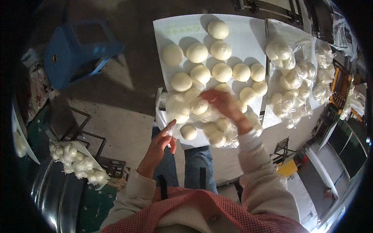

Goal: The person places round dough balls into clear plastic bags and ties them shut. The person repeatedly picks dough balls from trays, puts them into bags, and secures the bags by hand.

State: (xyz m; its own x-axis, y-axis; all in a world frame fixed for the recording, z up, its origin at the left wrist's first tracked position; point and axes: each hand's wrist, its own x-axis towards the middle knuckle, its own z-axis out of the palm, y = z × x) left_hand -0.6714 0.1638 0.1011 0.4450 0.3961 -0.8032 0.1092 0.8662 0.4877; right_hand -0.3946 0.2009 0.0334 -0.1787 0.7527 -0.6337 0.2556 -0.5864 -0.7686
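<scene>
Round white steamed buns (222, 72) lie in loose rows on a pale board (244, 32) in front of me. My left hand (161, 139) pinches the edge of a clear plastic bag (174, 102) at the board's near left side. Buns show through the film. My right hand (218, 100), blurred, reaches over the middle of the board beside the bag and buns; its fingertips are unclear, so I cannot tell whether it grips anything. A single bun (188, 132) sits near the front edge, left of a filled bag of buns (220, 135).
More bagged buns (287, 78) cover a second board to the right. At lower left, another board holds bagged buns (77, 160). A blue plastic stool (67, 58) stands at upper left. A small folding stand (283, 148) is at right.
</scene>
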